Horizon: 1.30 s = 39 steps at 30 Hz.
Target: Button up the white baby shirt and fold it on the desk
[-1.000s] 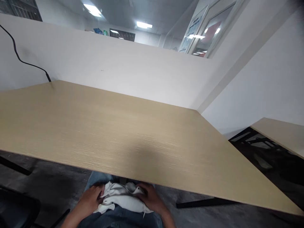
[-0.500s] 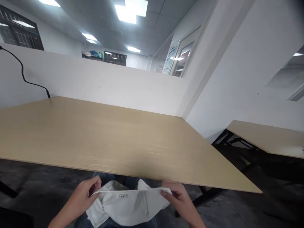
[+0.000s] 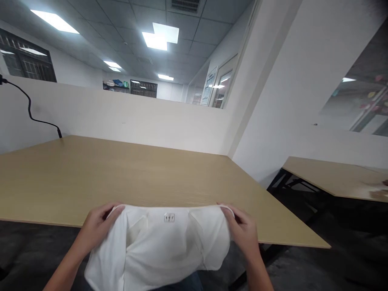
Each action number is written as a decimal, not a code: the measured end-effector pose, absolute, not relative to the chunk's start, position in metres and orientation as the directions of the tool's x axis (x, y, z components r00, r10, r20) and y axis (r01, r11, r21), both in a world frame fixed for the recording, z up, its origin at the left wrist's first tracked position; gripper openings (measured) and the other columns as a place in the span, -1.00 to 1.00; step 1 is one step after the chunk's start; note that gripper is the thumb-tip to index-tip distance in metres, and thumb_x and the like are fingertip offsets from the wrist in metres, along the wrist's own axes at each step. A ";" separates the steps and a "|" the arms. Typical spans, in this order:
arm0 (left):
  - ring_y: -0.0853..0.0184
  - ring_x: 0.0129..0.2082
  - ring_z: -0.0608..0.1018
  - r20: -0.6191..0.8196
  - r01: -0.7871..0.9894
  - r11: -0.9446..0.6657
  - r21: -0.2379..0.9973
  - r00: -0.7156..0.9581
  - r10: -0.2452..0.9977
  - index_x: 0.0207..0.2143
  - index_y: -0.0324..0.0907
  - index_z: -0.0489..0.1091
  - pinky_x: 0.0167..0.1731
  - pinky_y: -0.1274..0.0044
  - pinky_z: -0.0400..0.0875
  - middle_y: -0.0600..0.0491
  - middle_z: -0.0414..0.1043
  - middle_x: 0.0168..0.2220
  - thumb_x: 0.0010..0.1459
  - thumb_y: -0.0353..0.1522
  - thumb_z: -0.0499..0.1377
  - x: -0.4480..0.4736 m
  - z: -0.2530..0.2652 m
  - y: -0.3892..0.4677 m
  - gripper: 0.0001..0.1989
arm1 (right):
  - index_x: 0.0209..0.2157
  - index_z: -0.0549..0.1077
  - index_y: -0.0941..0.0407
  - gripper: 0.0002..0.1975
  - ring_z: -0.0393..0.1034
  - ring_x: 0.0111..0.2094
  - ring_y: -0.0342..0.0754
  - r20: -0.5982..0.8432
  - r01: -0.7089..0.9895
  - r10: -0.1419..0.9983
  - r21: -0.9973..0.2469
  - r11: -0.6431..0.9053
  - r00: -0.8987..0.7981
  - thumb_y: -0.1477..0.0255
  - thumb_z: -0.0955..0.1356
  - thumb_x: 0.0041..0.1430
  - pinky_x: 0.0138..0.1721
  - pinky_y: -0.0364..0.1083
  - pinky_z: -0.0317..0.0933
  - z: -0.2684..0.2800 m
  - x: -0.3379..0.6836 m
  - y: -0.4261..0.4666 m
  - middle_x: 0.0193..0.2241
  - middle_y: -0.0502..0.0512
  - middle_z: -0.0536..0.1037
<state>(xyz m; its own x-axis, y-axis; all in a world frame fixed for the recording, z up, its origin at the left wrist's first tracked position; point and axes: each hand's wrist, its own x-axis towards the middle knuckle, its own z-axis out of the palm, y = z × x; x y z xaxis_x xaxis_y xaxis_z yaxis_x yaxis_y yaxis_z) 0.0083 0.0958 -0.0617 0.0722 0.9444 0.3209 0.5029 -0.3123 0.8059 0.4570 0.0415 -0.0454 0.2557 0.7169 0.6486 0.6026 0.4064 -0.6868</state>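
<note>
A white cloth garment hangs stretched between my two hands in front of the table's near edge. Its upper edge is pulled nearly straight, and a small printed label shows at the middle of it. My left hand pinches the upper left corner, thumb over the cloth. At the upper right corner my right hand grips the same edge. Below, the fabric falls in loose folds, its lower part running out of the picture. What kind of garment it is, I cannot make out.
A wide wood-coloured table lies ahead, with a white partition behind it. A black cable comes down at the left. Another table stands to the right, past the wall.
Both hands have risen and moved apart, lifting the garment to the table's edge and spreading it wider. The head view has tilted up slightly.
</note>
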 end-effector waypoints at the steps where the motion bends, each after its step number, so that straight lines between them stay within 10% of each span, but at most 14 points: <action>1: 0.18 -0.24 0.53 0.345 0.507 -0.327 0.797 0.063 0.937 -0.28 -0.15 0.52 -0.22 0.53 0.40 0.03 0.59 -0.29 0.25 0.10 0.07 0.014 -0.056 0.107 -0.48 | -0.29 0.68 0.14 -0.63 0.51 -0.27 0.08 0.642 0.604 0.713 -0.697 0.386 0.284 0.14 0.37 0.26 -0.23 -0.06 0.38 -0.046 0.456 0.054 -0.30 0.18 0.65; 7: 0.25 -0.30 0.52 0.487 0.609 -0.463 0.644 0.140 0.862 -0.34 -0.16 0.46 -0.24 0.53 0.30 0.06 0.57 -0.34 0.34 -0.04 0.00 0.049 -0.044 0.208 -0.56 | -0.61 0.40 0.18 -0.42 0.18 -0.52 -0.11 0.558 0.762 0.805 -0.606 0.229 0.202 0.04 0.26 0.32 -0.46 -0.14 0.03 -0.061 0.463 0.141 -0.62 0.00 0.35; 15: 0.21 -0.17 0.56 0.368 0.805 -0.361 0.470 0.192 0.910 -0.20 -0.19 0.49 -0.23 0.51 0.25 -0.11 0.61 -0.16 0.40 -0.25 -0.06 0.077 -0.085 0.330 -0.65 | -0.27 0.59 0.24 -0.61 0.48 -0.20 0.01 0.117 0.837 0.986 -0.546 -0.038 0.121 0.38 0.18 0.35 -0.16 -0.16 0.23 -0.092 0.472 0.240 -0.21 0.22 0.65; 22: 0.20 -0.22 0.58 0.362 0.927 -0.216 0.308 0.096 0.927 0.00 -0.19 0.41 -0.28 0.48 0.24 -0.15 0.60 -0.19 0.47 -0.23 -0.17 0.081 -0.110 0.356 -0.59 | 0.01 0.54 0.18 -0.56 0.45 0.01 0.06 0.228 0.899 0.933 -0.404 -0.168 0.277 0.29 0.12 0.49 -0.01 -0.08 0.18 -0.118 0.463 0.286 -0.02 0.35 0.59; 34: 0.13 -0.10 0.61 0.339 0.925 -0.247 0.288 0.143 0.930 0.08 -0.06 0.45 -0.23 0.44 0.33 -0.09 0.62 -0.07 0.35 -0.22 0.00 0.072 -0.111 0.363 -0.63 | -0.36 0.58 0.16 -0.61 0.46 -0.26 0.04 0.353 0.869 0.906 -0.494 -0.032 0.234 0.21 0.24 0.32 -0.25 -0.10 0.16 -0.130 0.487 0.319 -0.31 0.20 0.62; 39: 0.12 -0.18 0.60 0.339 0.938 -0.206 0.277 0.105 0.935 -0.29 -0.16 0.54 -0.32 0.45 0.29 -0.13 0.61 -0.20 0.25 -0.21 0.07 0.066 -0.107 0.359 -0.70 | -0.34 0.51 0.16 -0.59 0.41 -0.31 0.02 0.432 0.819 0.872 -0.569 0.066 0.229 0.22 0.15 0.27 -0.25 -0.10 0.17 -0.133 0.494 0.314 -0.35 0.18 0.59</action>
